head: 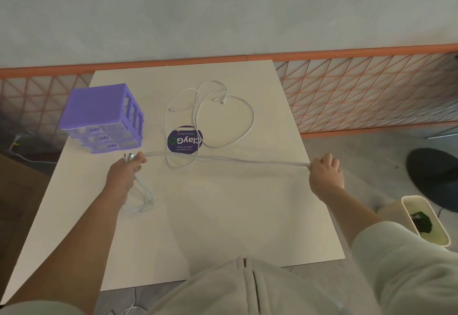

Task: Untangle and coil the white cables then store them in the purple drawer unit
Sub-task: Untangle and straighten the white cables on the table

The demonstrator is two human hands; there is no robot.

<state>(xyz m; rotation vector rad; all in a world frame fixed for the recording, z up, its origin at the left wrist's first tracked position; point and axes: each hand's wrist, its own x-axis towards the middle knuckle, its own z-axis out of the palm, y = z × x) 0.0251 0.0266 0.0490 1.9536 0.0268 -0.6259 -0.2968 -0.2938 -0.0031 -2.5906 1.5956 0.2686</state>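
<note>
A white cable [223,159] is stretched doubled across the table between my hands. My left hand [126,173] grips one end near the plugs, with loops hanging below it onto the table. My right hand [324,173] pinches the other end of the stretched span at the table's right edge. Another white cable [224,121] lies in loose loops at the middle back of the table. The purple drawer unit [101,116] stands at the back left, its three drawers closed.
The white table [210,215] carries a round dark-blue sticker [184,141] under the loose cable. An orange mesh fence [359,96] runs behind. A cream bin [426,220] and a dark round base [433,178] sit on the floor to the right.
</note>
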